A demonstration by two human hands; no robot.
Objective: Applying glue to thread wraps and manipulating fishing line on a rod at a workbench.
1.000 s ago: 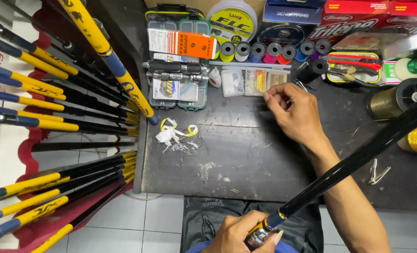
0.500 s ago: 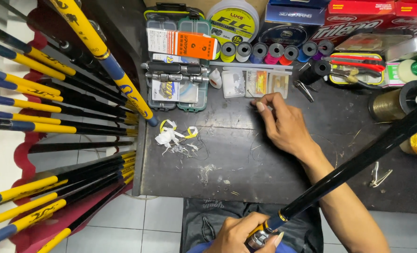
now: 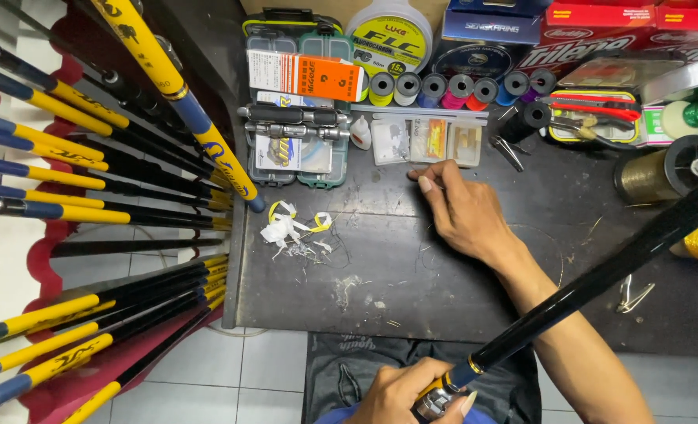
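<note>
Dark workbench | left hand grip clasps rod | right hand fingertips pinched beside clear boxes

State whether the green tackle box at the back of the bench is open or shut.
Cannot tell. The green tackle box lies flat, but an orange-and-white packet and metal parts cover it, hiding any lid.

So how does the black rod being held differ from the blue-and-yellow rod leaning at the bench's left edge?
The black rod is plain glossy black with a thin gold band near the grip; the blue-and-yellow rod carries yellow, blue and dark markings. The black rod is gripped at its butt by the left hand and crosses the bench towards upper right; the blue-and-yellow rod is unheld, slanting towards upper left. Both are long, slim and tilted.
</note>
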